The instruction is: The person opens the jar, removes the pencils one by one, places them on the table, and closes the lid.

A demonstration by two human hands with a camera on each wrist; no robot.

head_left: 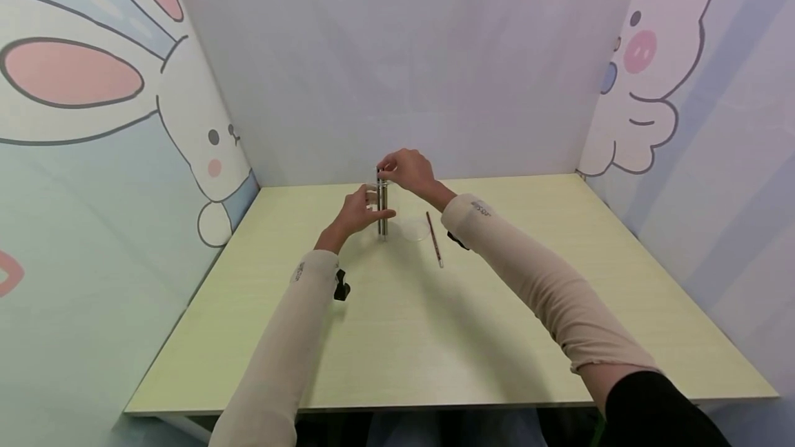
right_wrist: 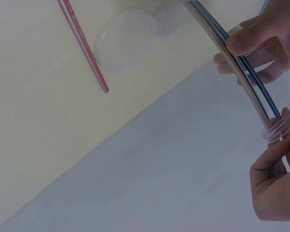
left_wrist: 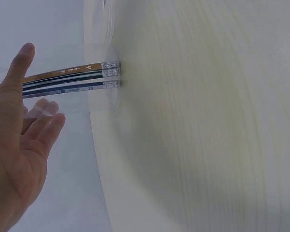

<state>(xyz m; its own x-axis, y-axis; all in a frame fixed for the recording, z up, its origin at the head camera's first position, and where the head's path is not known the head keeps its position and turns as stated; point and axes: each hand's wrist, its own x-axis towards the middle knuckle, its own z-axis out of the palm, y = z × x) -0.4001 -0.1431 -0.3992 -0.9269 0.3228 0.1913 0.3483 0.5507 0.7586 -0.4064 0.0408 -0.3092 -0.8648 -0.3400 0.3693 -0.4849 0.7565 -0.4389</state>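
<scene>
Well, tiny lettering runs along the orange, dark green and dark blue pencils (left_wrist: 82, 77), too blurred for me to read; the small dark print on the pale beige sleeves (head_left: 528, 271) is just as illegible from where I stand. The pencils are upright inside a clear plastic cylinder (left_wrist: 99, 53) over the pale yellow counter (head_left: 385, 350); I cannot tell whether its base touches down. The left hand (head_left: 358, 211) is clamped round the cylinder, thumb stretched across it; the right hand (head_left: 410, 167) pinches the pencils' upper ends at the rim. Only the left wrist view plainly shows silvery ferrules (left_wrist: 110, 72) at the pencils' lower ends; the head and right wrist views add a slim red pencil (right_wrist: 84, 48) and a clear round plastic lid (right_wrist: 128, 38), near each other on the counter; the head view alone takes in a cartoon rabbit (head_left: 192, 116) on the left wall.
</scene>
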